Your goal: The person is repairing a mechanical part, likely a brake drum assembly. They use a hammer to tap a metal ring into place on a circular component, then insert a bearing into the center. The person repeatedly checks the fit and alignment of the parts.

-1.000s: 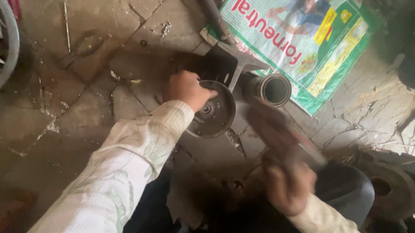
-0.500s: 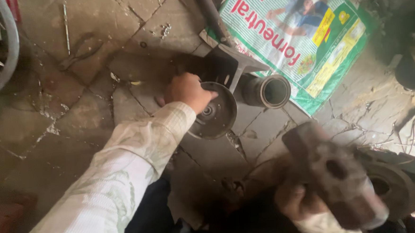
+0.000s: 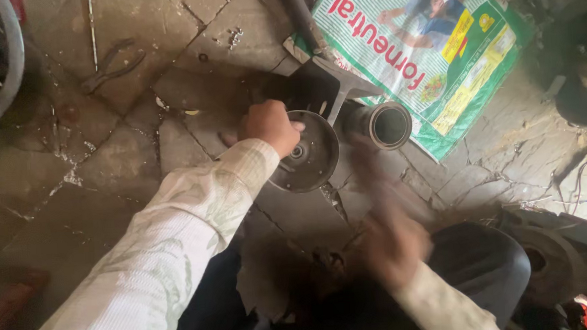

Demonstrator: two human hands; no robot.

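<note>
From your head camera, your left hand (image 3: 269,125) curls its fingers over the rim of the dark round metal disc (image 3: 308,159), which lies on the cracked stone floor (image 3: 106,161) beside a short grey metal pipe (image 3: 385,125). Your right hand (image 3: 391,237) is blurred; its fingers cannot be made out.

A pale, finely ribbed long sleeve with faint green leaf print is worn; dark trousers are seen below.
</note>
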